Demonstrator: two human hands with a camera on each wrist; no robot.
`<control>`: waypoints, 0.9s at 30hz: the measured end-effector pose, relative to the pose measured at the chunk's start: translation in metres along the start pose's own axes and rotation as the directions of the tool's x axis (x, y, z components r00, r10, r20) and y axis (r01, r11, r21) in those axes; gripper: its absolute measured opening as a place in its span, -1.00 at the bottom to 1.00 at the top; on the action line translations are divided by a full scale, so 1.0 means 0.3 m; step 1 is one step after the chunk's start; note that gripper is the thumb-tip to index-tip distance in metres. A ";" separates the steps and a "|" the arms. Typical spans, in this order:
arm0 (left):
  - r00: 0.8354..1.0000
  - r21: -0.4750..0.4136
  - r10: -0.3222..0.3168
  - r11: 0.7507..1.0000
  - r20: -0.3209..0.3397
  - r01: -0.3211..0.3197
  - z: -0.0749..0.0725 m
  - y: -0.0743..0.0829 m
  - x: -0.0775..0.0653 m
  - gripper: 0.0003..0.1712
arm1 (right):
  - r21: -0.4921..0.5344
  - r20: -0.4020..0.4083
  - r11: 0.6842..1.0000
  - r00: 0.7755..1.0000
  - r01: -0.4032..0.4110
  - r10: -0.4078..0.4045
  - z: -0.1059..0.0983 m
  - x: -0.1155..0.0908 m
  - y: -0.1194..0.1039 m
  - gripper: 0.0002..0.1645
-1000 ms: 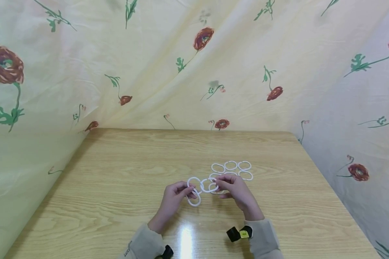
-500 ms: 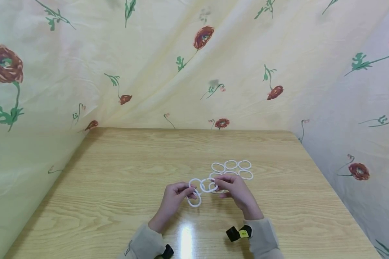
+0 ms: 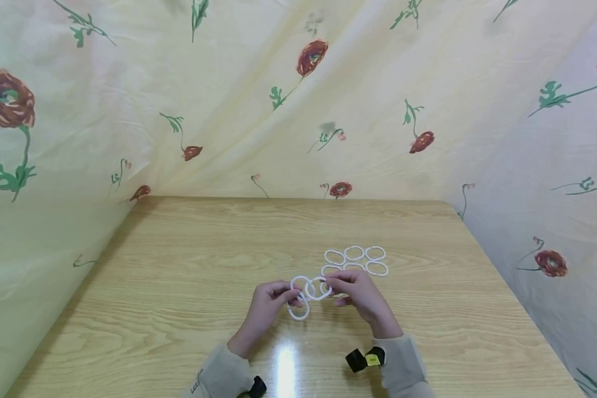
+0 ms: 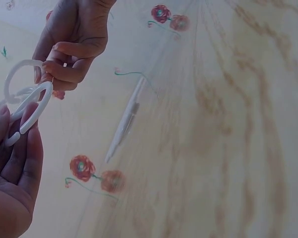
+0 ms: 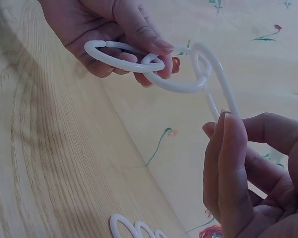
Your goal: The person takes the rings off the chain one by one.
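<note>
Three white plastic split rings hang linked in a short chain between my hands, above the wooden table (image 3: 179, 243). My left hand (image 3: 267, 297) pinches the middle ring (image 5: 181, 89) between thumb and fingers, near where the first ring (image 5: 120, 63) joins it. That first ring dangles below the thumb, a small split showing in its band. With thumb and fingertips my right hand (image 3: 360, 293) pinches the far end of the third ring (image 5: 221, 74), which passes through the middle one. In the left wrist view, fingers cover part of the chain.
Several loose white rings (image 3: 377, 276) lie in rows on the table just beyond my right hand, which hides some of them. A flowered cloth (image 3: 229, 110) hangs behind the table and along both sides.
My right hand has shifted slightly left and down, bringing the third ring closer to my left hand. The left hand stays nearly still, and the loose rings have not moved.
</note>
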State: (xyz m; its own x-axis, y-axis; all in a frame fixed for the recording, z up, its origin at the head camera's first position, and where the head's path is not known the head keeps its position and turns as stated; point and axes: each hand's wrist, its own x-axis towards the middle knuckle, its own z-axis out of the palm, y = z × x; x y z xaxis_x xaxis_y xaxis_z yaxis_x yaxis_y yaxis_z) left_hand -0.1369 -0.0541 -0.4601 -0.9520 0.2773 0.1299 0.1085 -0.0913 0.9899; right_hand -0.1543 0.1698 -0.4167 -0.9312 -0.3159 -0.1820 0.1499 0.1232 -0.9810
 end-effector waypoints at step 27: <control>1.000 0.003 0.005 1.000 0.015 -0.005 0.002 0.004 -0.004 -0.75 | -0.034 0.040 0.999 0.999 -0.002 0.003 0.006 -0.002 0.003 -0.57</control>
State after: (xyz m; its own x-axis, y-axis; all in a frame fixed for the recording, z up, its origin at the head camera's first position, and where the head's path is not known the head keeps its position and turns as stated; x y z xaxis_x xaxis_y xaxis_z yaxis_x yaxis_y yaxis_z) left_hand -0.1356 -0.0540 -0.4590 -0.9471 0.2911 0.1353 0.1138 -0.0897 0.9894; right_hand -0.1531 0.1683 -0.4177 -0.9168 -0.3525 -0.1877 0.1402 0.1560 -0.9778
